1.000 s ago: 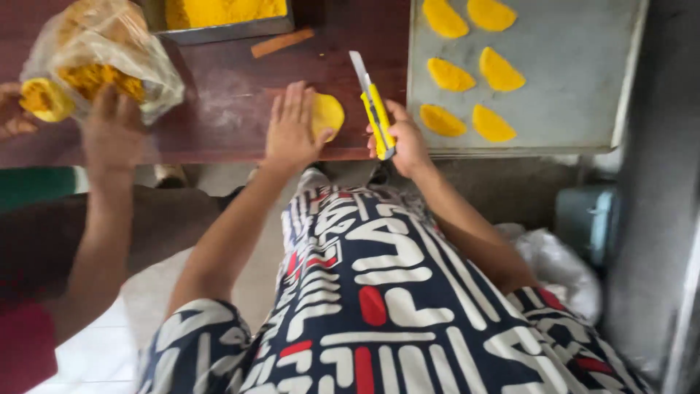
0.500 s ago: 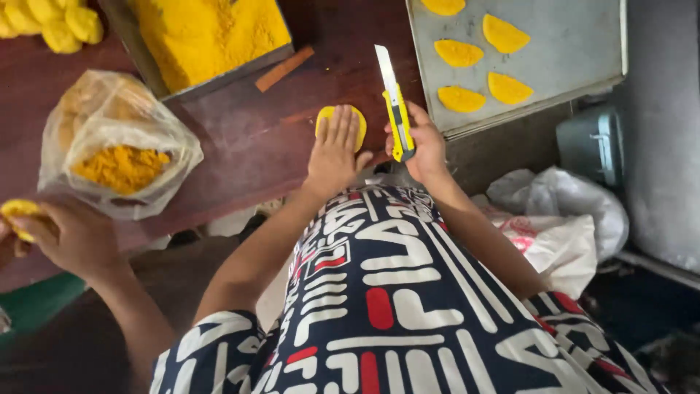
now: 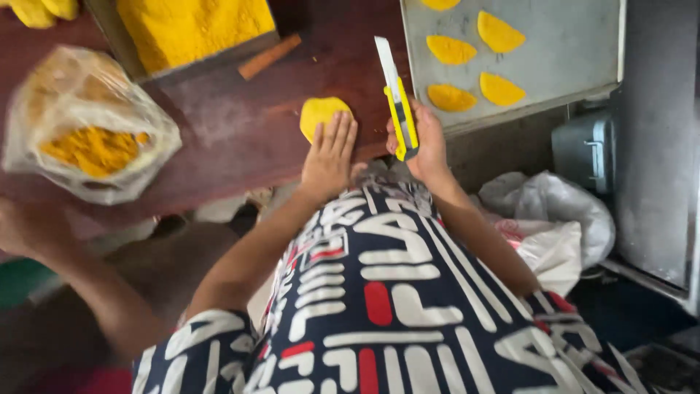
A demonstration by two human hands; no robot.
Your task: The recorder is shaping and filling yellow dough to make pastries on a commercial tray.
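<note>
My left hand (image 3: pixel 328 155) lies flat, fingers together, on a round yellow dough disc (image 3: pixel 319 113) on the dark red wooden table (image 3: pixel 233 138). My right hand (image 3: pixel 429 142) grips a yellow utility knife (image 3: pixel 397 102) just right of the disc. Its blade is extended and points away from me, and it is not touching the dough. Several folded yellow half-moon pieces (image 3: pixel 450 49) lie on a grey metal tray (image 3: pixel 569 51) beyond the knife.
A clear plastic bag of yellow filling (image 3: pixel 87 131) sits at the left of the table. A tray of yellow crumbs (image 3: pixel 189 29) and a small wooden stick (image 3: pixel 268 57) lie behind. Another person's arm (image 3: pixel 65 255) reaches in at lower left. White plastic bags (image 3: pixel 547 211) lie on the floor at right.
The view has shifted, so the table and bag sit differently in frame. My left hand stays on the disc and my right hand keeps the knife. The other person's hand has dropped lower left.
</note>
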